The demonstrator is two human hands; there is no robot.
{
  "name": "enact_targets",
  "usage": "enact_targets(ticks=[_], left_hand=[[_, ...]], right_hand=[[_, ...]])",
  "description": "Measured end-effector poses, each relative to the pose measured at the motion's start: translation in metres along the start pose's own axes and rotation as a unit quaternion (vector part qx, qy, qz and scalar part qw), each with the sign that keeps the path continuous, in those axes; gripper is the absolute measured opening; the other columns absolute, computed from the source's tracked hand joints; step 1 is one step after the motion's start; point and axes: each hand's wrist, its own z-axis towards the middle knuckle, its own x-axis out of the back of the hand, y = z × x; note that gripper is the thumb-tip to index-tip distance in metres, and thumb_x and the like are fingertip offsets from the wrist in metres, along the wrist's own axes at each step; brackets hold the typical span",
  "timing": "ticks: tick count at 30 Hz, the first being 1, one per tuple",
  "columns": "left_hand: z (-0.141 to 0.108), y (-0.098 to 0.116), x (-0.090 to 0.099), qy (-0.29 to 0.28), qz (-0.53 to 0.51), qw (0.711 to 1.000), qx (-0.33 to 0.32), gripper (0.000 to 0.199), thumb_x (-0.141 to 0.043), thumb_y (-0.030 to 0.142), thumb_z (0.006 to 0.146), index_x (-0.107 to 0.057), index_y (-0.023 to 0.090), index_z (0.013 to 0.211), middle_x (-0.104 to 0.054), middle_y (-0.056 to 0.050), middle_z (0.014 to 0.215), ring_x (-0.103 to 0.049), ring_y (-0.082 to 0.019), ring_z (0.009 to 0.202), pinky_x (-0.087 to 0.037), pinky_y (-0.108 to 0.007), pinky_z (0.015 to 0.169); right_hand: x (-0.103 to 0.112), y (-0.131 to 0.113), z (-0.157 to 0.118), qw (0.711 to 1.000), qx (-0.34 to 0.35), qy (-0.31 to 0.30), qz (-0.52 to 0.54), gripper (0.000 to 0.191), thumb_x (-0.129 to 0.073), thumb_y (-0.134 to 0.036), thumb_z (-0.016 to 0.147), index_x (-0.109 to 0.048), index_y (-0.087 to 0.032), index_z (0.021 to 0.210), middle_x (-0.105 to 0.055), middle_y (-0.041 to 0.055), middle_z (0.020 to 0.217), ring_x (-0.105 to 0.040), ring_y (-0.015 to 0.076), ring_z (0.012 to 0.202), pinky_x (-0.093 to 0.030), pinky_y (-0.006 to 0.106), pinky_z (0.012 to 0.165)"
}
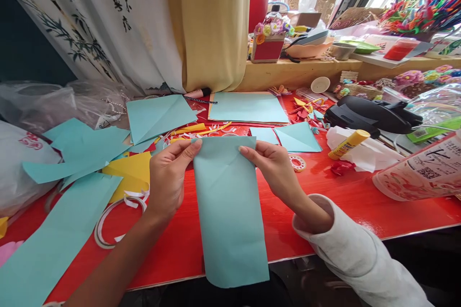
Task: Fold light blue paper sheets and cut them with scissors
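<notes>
A long strip of light blue paper [230, 201] hangs between my hands, its lower end reaching past the table's front edge. My left hand [171, 172] pinches its upper left corner between thumb and fingers. At the upper right corner my right hand [275, 168] grips it the same way. Faint crease lines cross the strip near the top. Behind it lie a creased blue sheet [162, 117], a stack of blue paper [248, 108] and a small folded blue piece [298, 136].
Blue paper offcuts [90, 146], yellow paper [129, 172] and a roll of tape [99, 230] lie at left on the red table [317, 216]. To the right are a small tape roll [297, 163], a glue stick [349, 144], a black device [372, 114] and a tipped plastic cup [425, 172].
</notes>
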Motion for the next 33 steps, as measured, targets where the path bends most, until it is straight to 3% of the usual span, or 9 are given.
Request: enact_targets(ticks=[12,17,19,23,25,29,31,33], left_hand=[[-0.002,-0.003,-0.001,0.013,0.014,1.000,-0.006,0.017,-0.072,0.035,0.072,-0.067,0.019,0.068,-0.059,0.004,0.061,-0.051,-0.009,0.057,-0.043,-0.020,0.054],[-0.002,-0.006,-0.001,-0.154,0.044,0.981,0.111,0.026,-0.074,0.039,0.069,-0.068,0.018,0.083,-0.068,-0.001,0.073,-0.061,-0.014,0.064,-0.048,-0.023,0.057],[0.000,-0.008,0.000,-0.167,0.057,0.977,0.118,0.028,-0.074,0.040,0.069,-0.070,0.016,0.083,-0.070,-0.003,0.078,-0.063,-0.017,0.069,-0.050,-0.025,0.061],[0.007,-0.011,0.003,-0.062,0.022,0.996,0.060,0.030,-0.074,0.040,0.070,-0.071,0.016,0.088,-0.072,-0.004,0.086,-0.065,-0.019,0.081,-0.051,-0.026,0.071],[0.009,-0.012,0.004,-0.066,0.013,0.996,0.066,0.037,-0.074,0.041,0.069,-0.069,0.017,0.096,-0.073,-0.005,0.093,-0.066,-0.020,0.085,-0.052,-0.028,0.072],[0.008,-0.019,0.004,-0.175,0.049,0.971,0.156,0.045,-0.078,0.040,0.064,-0.069,0.014,0.099,-0.073,-0.009,0.094,-0.068,-0.025,0.084,-0.055,-0.033,0.070],[0.008,-0.023,0.003,-0.174,0.046,0.971,0.158,0.041,-0.077,0.040,0.065,-0.070,0.012,0.094,-0.073,-0.010,0.093,-0.067,-0.026,0.086,-0.055,-0.033,0.072],[0.009,-0.024,0.003,-0.134,0.029,0.982,0.127,0.037,-0.075,0.039,0.068,-0.070,0.012,0.094,-0.073,-0.010,0.096,-0.067,-0.025,0.090,-0.055,-0.030,0.073]], right_hand=[[-0.001,0.000,-0.001,1.000,-0.010,0.011,-0.014,0.044,-0.063,-0.052,0.077,-0.043,-0.018,0.056,-0.026,-0.0039,0.058,-0.023,0.0088,0.054,-0.019,0.025,0.047],[0.005,0.002,0.005,0.998,0.011,0.057,0.013,0.052,-0.065,-0.048,0.078,-0.029,-0.019,0.054,-0.022,-0.0051,0.058,-0.021,0.0076,0.052,-0.018,0.025,0.046],[0.008,0.002,0.008,0.999,-0.003,0.020,0.047,0.047,-0.064,-0.049,0.078,-0.036,-0.019,0.055,-0.029,-0.0050,0.057,-0.028,0.0076,0.052,-0.023,0.024,0.047],[0.010,0.004,0.010,0.982,-0.081,-0.150,0.076,0.035,-0.067,-0.051,0.074,-0.060,-0.017,0.069,-0.054,0.0000,0.066,-0.048,0.0122,0.060,-0.037,0.026,0.055],[0.009,0.006,0.009,0.984,-0.082,-0.143,0.064,0.035,-0.067,-0.050,0.074,-0.063,-0.016,0.070,-0.057,0.0015,0.067,-0.050,0.0126,0.061,-0.038,0.027,0.056],[0.009,0.008,0.010,0.993,-0.068,-0.051,0.076,0.032,-0.067,-0.047,0.076,-0.064,-0.015,0.072,-0.059,0.0016,0.069,-0.051,0.0118,0.061,-0.040,0.025,0.054],[0.011,0.008,0.011,0.988,-0.092,-0.081,0.094,0.030,-0.069,-0.046,0.074,-0.065,-0.016,0.076,-0.062,0.0025,0.073,-0.056,0.0128,0.063,-0.043,0.025,0.056],[0.011,0.009,0.011,0.975,-0.136,-0.144,0.098,0.032,-0.073,-0.045,0.071,-0.066,-0.015,0.081,-0.066,0.0051,0.077,-0.059,0.0148,0.066,-0.046,0.026,0.056]])
